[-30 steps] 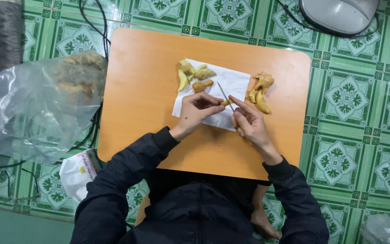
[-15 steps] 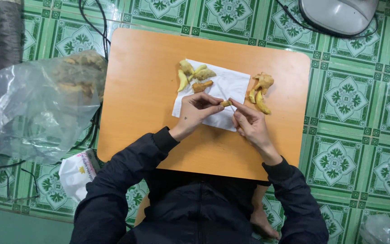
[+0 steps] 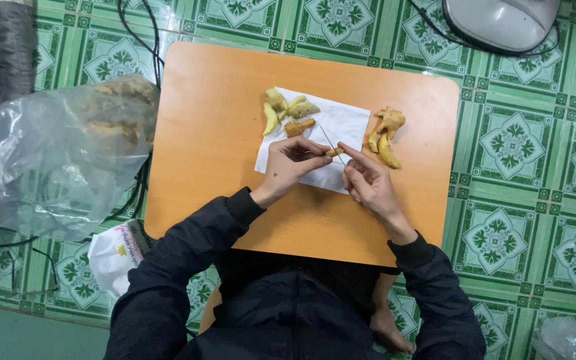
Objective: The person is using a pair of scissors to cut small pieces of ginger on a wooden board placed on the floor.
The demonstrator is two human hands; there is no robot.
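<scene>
left hand point(image 3: 291, 163): fingers pinch small ginger piece point(image 3: 334, 152) | right hand point(image 3: 367, 181): fingers grip thin knife point(image 3: 332, 143) against it | over white paper point(image 3: 341, 123) on worktop point(image 3: 215, 140)

Counter point(image 3: 215, 133): left half bare, passage open. Centre blocked by white paper point(image 3: 348, 123) carrying ginger pieces point(image 3: 288, 110). More ginger point(image 3: 386, 137) obstructs just right of it. Plastic bag point(image 3: 55, 160) overhangs the left edge.
</scene>
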